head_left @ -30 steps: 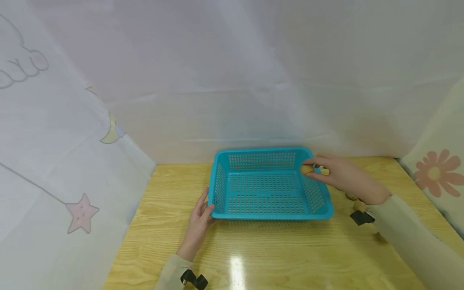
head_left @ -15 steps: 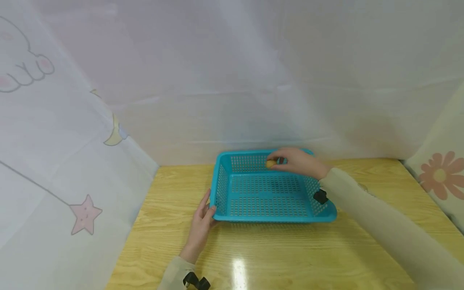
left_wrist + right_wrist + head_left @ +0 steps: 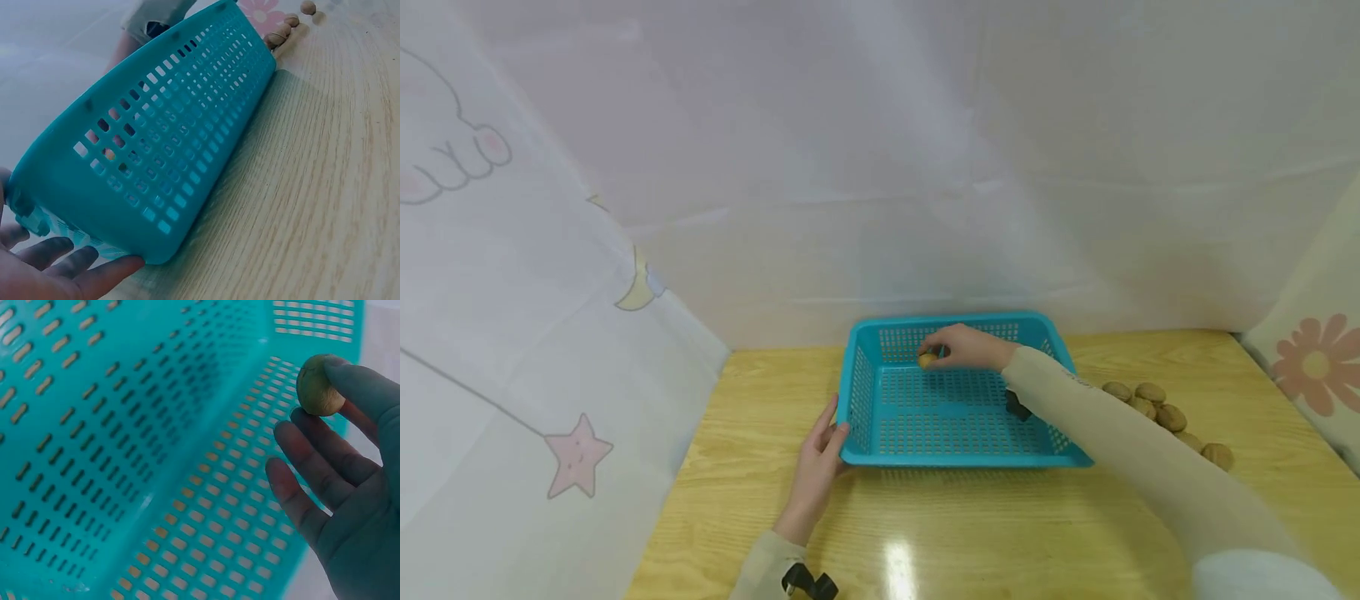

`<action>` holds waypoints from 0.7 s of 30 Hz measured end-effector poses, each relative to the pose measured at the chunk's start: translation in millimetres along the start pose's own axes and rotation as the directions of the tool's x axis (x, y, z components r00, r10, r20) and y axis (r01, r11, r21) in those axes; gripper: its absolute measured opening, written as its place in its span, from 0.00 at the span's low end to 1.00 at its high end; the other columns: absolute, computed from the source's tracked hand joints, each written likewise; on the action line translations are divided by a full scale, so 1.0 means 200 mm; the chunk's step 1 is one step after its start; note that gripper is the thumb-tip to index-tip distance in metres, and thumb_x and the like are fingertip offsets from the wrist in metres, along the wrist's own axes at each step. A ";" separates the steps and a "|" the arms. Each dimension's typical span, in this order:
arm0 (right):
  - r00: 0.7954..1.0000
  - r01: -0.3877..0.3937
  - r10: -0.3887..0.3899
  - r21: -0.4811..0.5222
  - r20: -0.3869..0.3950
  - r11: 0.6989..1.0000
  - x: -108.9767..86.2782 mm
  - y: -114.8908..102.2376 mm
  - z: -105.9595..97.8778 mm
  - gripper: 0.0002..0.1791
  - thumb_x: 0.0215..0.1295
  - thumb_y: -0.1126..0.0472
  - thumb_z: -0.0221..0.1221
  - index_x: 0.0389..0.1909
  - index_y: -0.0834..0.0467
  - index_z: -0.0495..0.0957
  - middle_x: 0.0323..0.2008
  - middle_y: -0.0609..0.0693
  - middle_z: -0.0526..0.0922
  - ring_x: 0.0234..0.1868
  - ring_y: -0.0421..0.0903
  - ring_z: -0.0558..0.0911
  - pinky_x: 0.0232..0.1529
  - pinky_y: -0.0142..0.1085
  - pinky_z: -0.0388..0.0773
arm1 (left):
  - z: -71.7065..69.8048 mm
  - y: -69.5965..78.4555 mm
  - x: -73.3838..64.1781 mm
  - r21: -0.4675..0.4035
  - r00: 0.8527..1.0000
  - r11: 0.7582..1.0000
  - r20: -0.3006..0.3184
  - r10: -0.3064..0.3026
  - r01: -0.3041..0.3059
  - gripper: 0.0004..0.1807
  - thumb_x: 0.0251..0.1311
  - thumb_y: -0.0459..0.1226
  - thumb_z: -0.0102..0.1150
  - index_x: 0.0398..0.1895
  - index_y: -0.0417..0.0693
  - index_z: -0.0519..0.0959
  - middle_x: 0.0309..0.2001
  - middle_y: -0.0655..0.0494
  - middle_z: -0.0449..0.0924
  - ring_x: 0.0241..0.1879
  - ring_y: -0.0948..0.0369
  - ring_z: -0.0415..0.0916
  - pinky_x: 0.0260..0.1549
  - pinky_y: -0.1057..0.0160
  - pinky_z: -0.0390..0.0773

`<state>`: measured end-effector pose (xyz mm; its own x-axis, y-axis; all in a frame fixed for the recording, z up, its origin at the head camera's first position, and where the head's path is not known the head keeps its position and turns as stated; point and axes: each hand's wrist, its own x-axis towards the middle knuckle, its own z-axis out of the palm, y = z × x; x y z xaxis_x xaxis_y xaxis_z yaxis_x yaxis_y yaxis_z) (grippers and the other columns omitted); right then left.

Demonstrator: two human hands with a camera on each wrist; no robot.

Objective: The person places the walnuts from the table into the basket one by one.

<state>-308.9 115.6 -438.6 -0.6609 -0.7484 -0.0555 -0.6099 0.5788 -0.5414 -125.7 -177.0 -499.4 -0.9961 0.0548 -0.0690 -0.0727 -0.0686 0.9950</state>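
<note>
A blue-green perforated plastic basket stands on the wooden table, its inside bare apart from what my right hand carries. My left hand holds its left end, thumb at the rim and fingers along the outside. The left wrist view shows those fingers against the basket's end wall. Reaching over the right rim, my right hand is inside the basket towards the back wall. Thumb and fingertips pinch a walnut, above the slotted floor; the other fingers spread loosely.
Several walnuts lie in a group on the table right of the basket, partly behind my right sleeve. A pale printed cloth rises behind the table and along both sides.
My right hand has carried the walnut leftward from the right rim into the basket and lower. The walnuts on the right show more from behind the arm. My left hand stays on the basket.
</note>
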 end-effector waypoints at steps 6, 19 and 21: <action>0.997 -0.008 0.013 -0.061 0.076 0.998 0.07 0.05 0.09 0.18 0.75 0.59 0.63 0.60 0.62 0.82 0.54 0.55 0.86 0.53 0.51 0.84 0.57 0.49 0.82 | 0.00 -0.01 0.00 -0.014 1.000 1.000 0.011 -0.003 0.003 0.36 0.81 0.44 0.50 0.85 0.52 0.50 0.69 0.29 0.70 0.63 0.34 0.75 0.53 0.42 0.84; 0.983 -0.057 0.079 -0.137 0.165 0.989 0.13 0.04 0.16 0.18 0.74 0.59 0.63 0.60 0.62 0.81 0.54 0.57 0.85 0.55 0.54 0.83 0.56 0.48 0.83 | -0.01 -0.03 0.01 -0.026 0.999 1.000 0.034 0.006 -0.005 0.37 0.81 0.45 0.50 0.86 0.52 0.48 0.72 0.30 0.67 0.65 0.33 0.73 0.55 0.41 0.83; 0.982 -0.068 0.089 -0.128 0.167 0.989 0.13 0.04 0.14 0.19 0.74 0.57 0.64 0.60 0.62 0.81 0.53 0.57 0.85 0.55 0.54 0.83 0.56 0.49 0.82 | -0.01 -0.02 0.01 -0.022 0.999 1.000 0.033 0.006 -0.006 0.37 0.81 0.45 0.50 0.86 0.53 0.47 0.72 0.30 0.67 0.65 0.33 0.73 0.54 0.42 0.84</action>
<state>-318.1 91.1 -468.1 -0.6304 -0.7374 -0.2426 -0.6143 0.6649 -0.4249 -127.1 -178.6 -504.2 -0.9944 0.0868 -0.0602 -0.0681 -0.0910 0.9935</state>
